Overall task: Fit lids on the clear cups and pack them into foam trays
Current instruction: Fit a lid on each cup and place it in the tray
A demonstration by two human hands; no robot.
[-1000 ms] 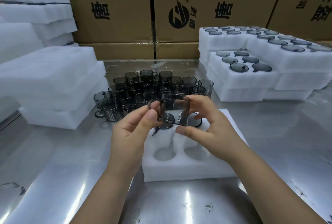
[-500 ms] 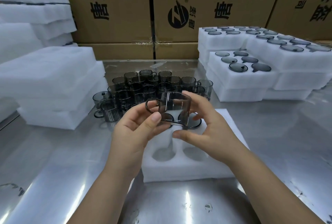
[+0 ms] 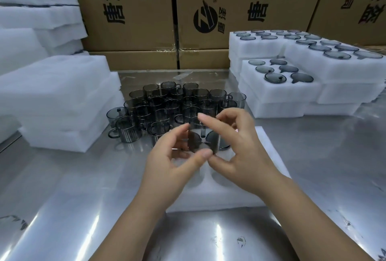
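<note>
Between both hands I hold a smoky clear cup (image 3: 203,138) just above a white foam tray (image 3: 269,152) on the steel table. My left hand (image 3: 173,162) pinches the cup's near lower edge with its thumb, fingers along its left side. My right hand (image 3: 236,145) grips it from the right, index finger over the top. The cup's handle is hidden. The tray's far pockets hold two packed cups (image 3: 223,141), partly hidden; two near pockets are mostly covered by my hands. A cluster of several loose cups (image 3: 167,104) stands behind the tray.
Filled foam trays (image 3: 279,91) are stacked at the right, lidded cups (image 3: 273,76) showing in their pockets. Blank foam slabs (image 3: 58,101) are piled at the left. Cardboard boxes (image 3: 129,9) line the back. The steel table (image 3: 62,198) stretches toward me.
The cup has come lower toward the tray and turned in my hands. My left thumb has shifted from its side to its lower near edge; my right index finger now lies over its top.
</note>
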